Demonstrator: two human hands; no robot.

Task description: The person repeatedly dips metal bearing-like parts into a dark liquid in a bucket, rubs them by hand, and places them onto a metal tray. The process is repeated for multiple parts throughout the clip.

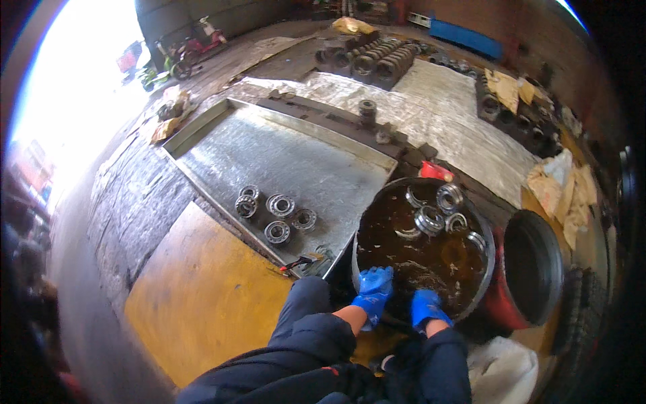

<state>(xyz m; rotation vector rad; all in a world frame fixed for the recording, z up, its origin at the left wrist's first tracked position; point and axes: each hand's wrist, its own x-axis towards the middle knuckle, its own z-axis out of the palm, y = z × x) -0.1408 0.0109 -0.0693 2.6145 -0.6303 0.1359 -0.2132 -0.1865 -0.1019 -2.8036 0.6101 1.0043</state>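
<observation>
Both my hands wear blue gloves and are at the near rim of a round drum (pixel 489 269) of dark brown liquid. My left hand (pixel 375 289) has its fingers curled in a fist over the rim. Just to its right, my right hand (pixel 427 307) is bent down at the edge, fingers closed. What either might hold is hidden. Toward the drum's far side sit a metal bearing (pixel 449 198) and another bearing (pixel 428 220). Around them, a curved piece (pixel 408 234) and several other ring-shaped parts show partly above the liquid.
A shallow metal tray (pixel 303 155) left of the drum carries several bearings (pixel 277 232) and a brush-like tool (pixel 303 261). On the right stands a red barrel (pixel 511 296). A yellow board (pixel 202 289) lies at near left. Rows of large rings (pixel 377 59) fill the back.
</observation>
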